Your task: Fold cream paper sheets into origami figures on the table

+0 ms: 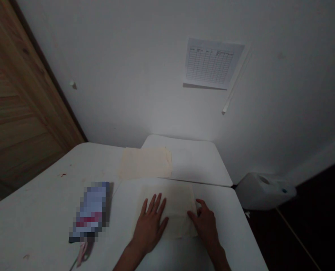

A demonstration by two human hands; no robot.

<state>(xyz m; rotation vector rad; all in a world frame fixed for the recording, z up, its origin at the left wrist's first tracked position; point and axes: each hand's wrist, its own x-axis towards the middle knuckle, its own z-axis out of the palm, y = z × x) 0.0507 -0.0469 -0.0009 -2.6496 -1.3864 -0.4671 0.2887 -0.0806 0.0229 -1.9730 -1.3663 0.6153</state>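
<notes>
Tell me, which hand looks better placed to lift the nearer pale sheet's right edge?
Probably the right hand: it is curled at that edge of the nearer pale sheet. The left hand lies palm down and spread out toward the opposite side, so it seems better suited to steadying.

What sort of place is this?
Likely a plain indoor workroom, though I can't be sure: white tables set close to a pale wall, with a gridded printed sheet on it.

Pale sheet (178,203) partly hidden under left fingers (157,204); wall chart (209,66) print too small; blue item (92,207) pixelated.
</notes>
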